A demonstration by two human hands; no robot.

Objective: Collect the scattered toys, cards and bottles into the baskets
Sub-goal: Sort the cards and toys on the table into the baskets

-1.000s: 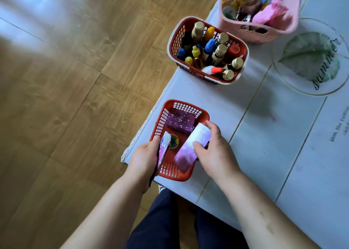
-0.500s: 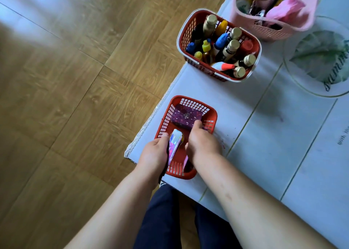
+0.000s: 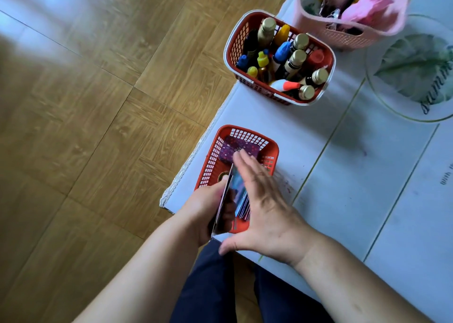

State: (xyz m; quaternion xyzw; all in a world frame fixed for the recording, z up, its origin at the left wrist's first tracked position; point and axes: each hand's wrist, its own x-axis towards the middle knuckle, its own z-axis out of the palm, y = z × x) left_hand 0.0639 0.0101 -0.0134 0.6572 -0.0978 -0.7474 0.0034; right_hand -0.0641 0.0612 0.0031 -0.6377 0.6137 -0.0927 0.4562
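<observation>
Edgewise over red basket (image 3: 245, 132), cards (image 3: 231, 195) in left hand (image 3: 204, 207), right hand (image 3: 266, 212) flat alongside

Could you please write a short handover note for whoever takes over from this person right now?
Left hand grips a stack of cards, on edge, over the near end of the small red basket. Right hand is open, its straight fingers against the cards.
A purple pack lies at that basket's far end. Bottles fill the white-rimmed red basket; toys are in the pink basket.
Done: bottles and toys look collected.
Left: lay the cards down in the small basket and let go.
</observation>
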